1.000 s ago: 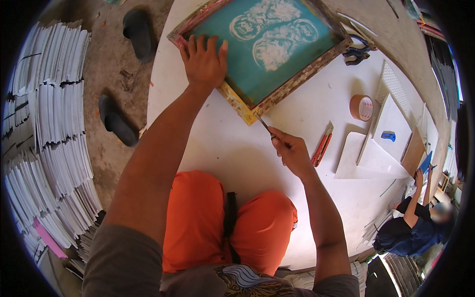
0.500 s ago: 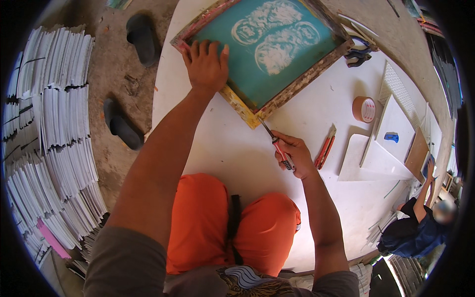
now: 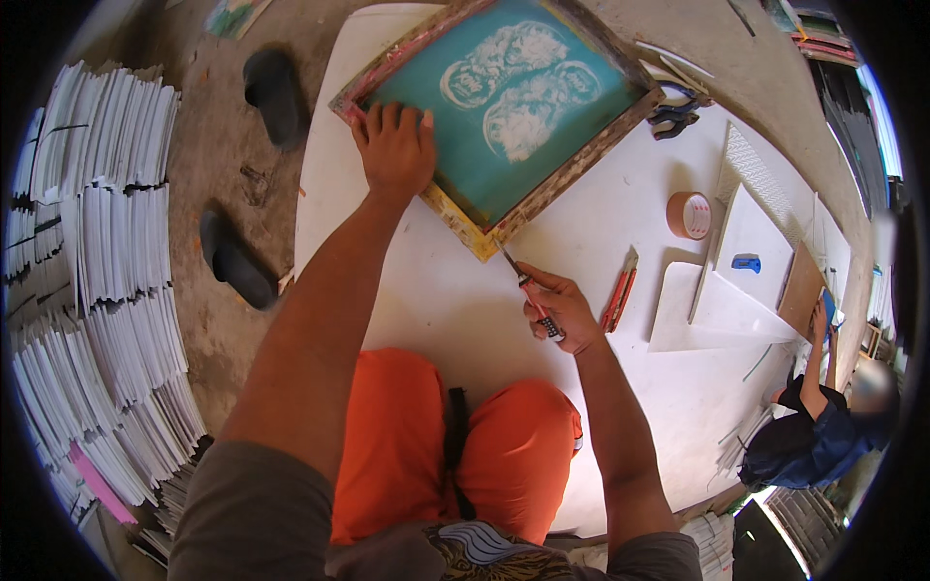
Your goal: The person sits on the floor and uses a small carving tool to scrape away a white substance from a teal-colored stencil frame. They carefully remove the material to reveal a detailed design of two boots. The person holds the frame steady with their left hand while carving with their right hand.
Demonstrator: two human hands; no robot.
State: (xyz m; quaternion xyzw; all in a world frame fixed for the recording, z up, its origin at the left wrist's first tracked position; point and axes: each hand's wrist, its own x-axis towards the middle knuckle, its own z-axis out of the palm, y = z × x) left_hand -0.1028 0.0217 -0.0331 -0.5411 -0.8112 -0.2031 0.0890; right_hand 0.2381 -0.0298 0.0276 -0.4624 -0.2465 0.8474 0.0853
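A screen-printing frame with green mesh and a pale two-part design lies tilted on the white table. Its wooden sides are stained with paint. My left hand grips its left side, fingers bent over the wood onto the mesh edge. In my right hand is a screwdriver with a red and black handle. Its metal shaft points up and left, the tip at the frame's near corner. Just right of this hand lies a red utility knife, untouched.
On the white table are a roll of brown tape, dark-handled clamps or pliers, white boards and a small blue cutter. Sandals and paper stacks are at left. Another person works at far right.
The whole view has shifted slightly, so the frame and table items appear a little further left. Both hands keep their grips, and the screwdriver tip stays at the frame's corner.
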